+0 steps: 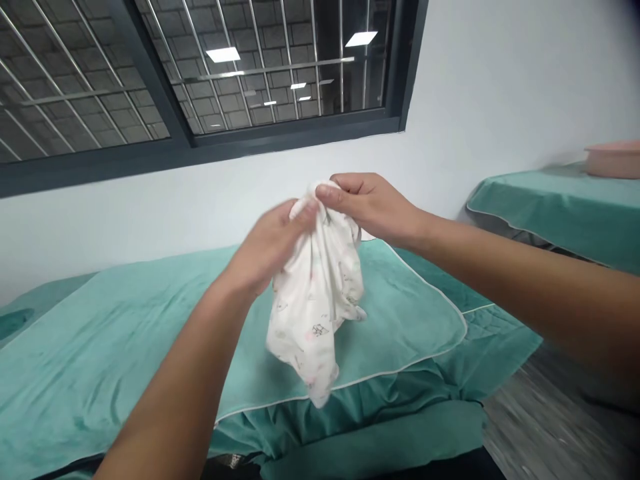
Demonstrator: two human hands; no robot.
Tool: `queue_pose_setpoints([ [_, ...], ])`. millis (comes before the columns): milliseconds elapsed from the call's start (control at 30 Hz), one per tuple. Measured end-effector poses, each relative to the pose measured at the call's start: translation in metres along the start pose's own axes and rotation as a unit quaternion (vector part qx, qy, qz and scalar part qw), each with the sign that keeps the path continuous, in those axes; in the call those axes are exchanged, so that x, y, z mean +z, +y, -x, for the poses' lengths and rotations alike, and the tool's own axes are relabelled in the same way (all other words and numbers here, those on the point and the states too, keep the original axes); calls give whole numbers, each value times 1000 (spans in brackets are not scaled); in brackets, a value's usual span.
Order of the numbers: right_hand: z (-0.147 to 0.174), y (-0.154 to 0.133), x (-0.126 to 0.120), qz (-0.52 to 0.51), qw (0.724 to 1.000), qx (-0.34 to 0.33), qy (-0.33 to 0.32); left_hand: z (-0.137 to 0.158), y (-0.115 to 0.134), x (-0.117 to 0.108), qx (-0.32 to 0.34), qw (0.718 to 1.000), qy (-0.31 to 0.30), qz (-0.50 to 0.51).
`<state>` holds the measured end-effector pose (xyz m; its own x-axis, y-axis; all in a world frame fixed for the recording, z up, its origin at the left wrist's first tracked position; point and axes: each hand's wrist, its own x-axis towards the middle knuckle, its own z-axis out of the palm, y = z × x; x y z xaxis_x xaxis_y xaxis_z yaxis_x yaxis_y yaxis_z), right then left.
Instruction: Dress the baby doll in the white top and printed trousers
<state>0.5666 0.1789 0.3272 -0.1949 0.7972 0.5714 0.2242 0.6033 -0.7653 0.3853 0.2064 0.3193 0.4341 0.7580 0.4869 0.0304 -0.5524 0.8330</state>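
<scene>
Two grips on one piece of fabric: your left hand (275,243) and right hand (375,203) are clamped, thumbs on top, on the gathered upper end of a white printed cloth (320,287). Risks, as judged: the pinch takes in only bunched material, so a layer could slip from under either thumb and leave the cloth hanging lopsided. Cause: folds stacked unevenly between the fingers. The loose lower end could also twist or double over if you spread your hands quickly, since nothing visible steadies it. A drop would probably land it crumpled on the green sheet (400,320) rather than on the floor (540,413).

Position: the cloth hangs below and between your hands, which are close together at its top. Its folds run downward to a narrow tip in front of the sheet's pale edging; whether that tip touches anything, you cannot tell. Left hand slightly blurred.
</scene>
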Motion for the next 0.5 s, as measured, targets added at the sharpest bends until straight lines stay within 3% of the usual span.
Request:
queue_pose_setpoints([
  [67,0,3,0,-22,999,6,34,5,-5,8,-35,996,-87,-12],
  [133,1,9,-2,-40,998,23,39,6,-14,12,-67,989,-126,25],
  [200,5,18,-6,-51,997,51,0,3,-25,10,-70,989,-84,104],
  [267,10,28,-10,-45,990,99,-89,-2,-38,8,-63,981,-20,183],
  [367,13,42,-11,-41,967,161,-193,-4,-50,6,-96,966,-10,238],
  [433,11,48,-9,-71,972,159,-156,-2,-53,7,-133,962,-55,232],
  [500,7,53,-5,-113,982,134,-74,2,-53,7,-164,958,-120,204],
])
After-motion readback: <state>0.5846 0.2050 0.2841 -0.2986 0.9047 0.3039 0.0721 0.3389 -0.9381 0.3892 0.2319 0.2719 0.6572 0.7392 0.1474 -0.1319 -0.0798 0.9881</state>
